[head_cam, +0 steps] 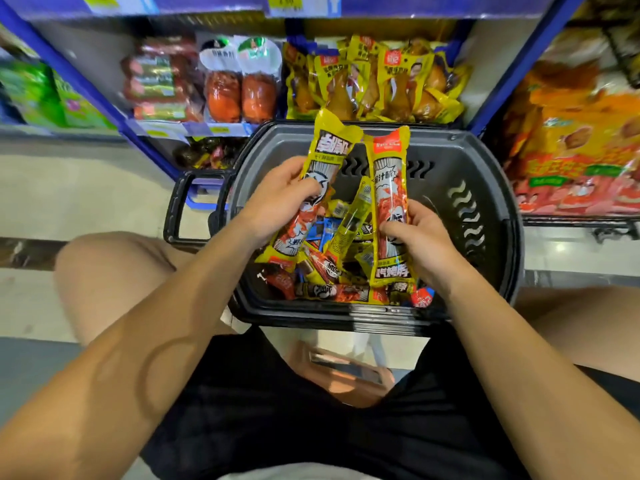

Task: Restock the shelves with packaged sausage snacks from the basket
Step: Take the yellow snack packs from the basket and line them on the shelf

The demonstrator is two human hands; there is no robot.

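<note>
Sausage snack packs, yellow with red and black print: two are held up over the basket (485, 216), one per hand. One pack (320, 168) is gripped around its middle by the left hand (280, 199), fingers curled shut on it, its top end tilted toward the shelf. The second pack (389, 188) is held near upright by the right hand (422, 240), closed on its lower half. Further packs (332, 278) of the same kind are heaped loose in the basket bottom; the count cannot be told, as they overlap. Basket: one, black plastic, set on the floor between the knees, one handle (180, 209) folded out to its left. Shelf behind: yellow drumstick packs (377, 81) bunched in a box, count unclear; two white-topped packs of orange meat (239, 84) side by side; red sausage packs (159, 84) stacked at their left
</note>
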